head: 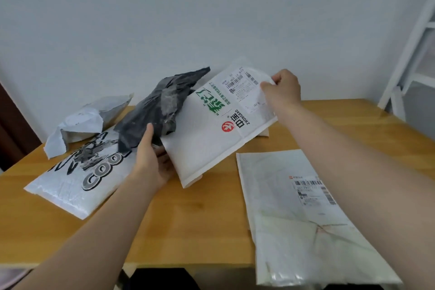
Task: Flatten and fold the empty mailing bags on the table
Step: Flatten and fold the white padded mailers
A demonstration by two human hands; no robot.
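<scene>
At the left, the white padded bag's [211, 125] near lower corner is gripped by the left hand [150, 162], the crumpled black bag [157, 110] lying against its thumb; the bag is held tilted above the table [164, 219], its long axis running up and rightward to the far corner, pinched by the right hand [282, 89]

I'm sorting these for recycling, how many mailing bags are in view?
5: white padded ZHONGBAO mailer held up centre; crumpled black bag beside it; white COOL-print bag left; crumpled grey bag far left; flat white labelled bag right.
</scene>
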